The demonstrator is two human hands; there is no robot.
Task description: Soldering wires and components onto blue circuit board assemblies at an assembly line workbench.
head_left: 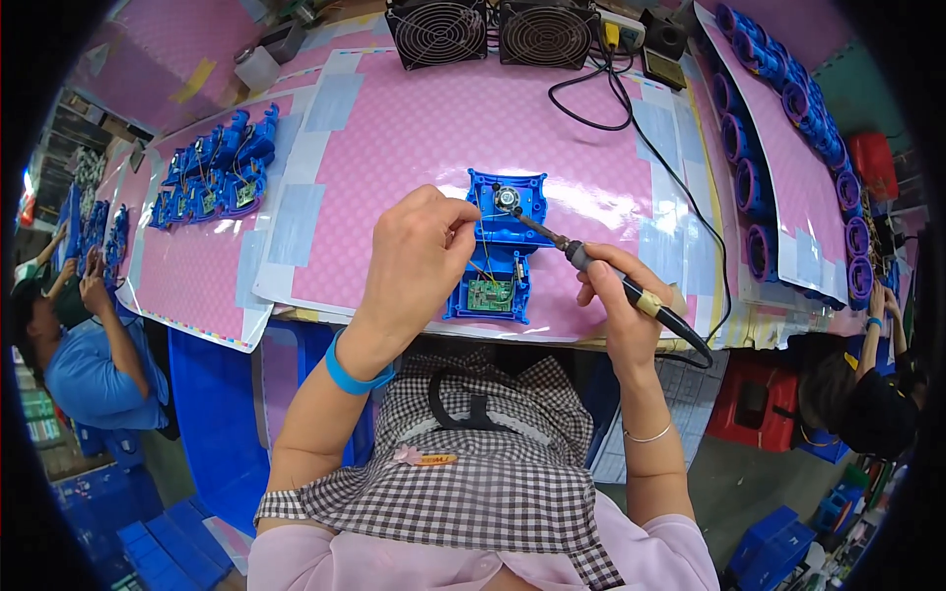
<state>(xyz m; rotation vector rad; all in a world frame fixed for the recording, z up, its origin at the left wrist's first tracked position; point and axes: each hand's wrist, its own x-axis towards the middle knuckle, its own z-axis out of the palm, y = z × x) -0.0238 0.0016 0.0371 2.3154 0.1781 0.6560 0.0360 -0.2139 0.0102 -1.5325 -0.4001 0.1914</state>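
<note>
A blue plastic housing [539, 236] lies opened out on the pink-covered bench before me. Its far part carries a small round speaker [507, 199], and its near part holds a green circuit board [490, 295] with thin wires. In my right hand [623, 300] is a soldering iron [581, 258], its fingers closed round the handle. The iron's tip points left and reaches the speaker's lower right edge. My left hand [422, 251] is closed in a pinch at the housing's left side, on a thin wire [488, 216] beside the speaker; the fingertips partly hide it.
Two black fans [439, 34] stand at the bench's far edge. The iron's black cord [695, 187] loops along the right side. More blue housings [222, 163] lie at left, and blue ring-shaped parts [759, 251] line a rack at right. Co-workers sit at both sides.
</note>
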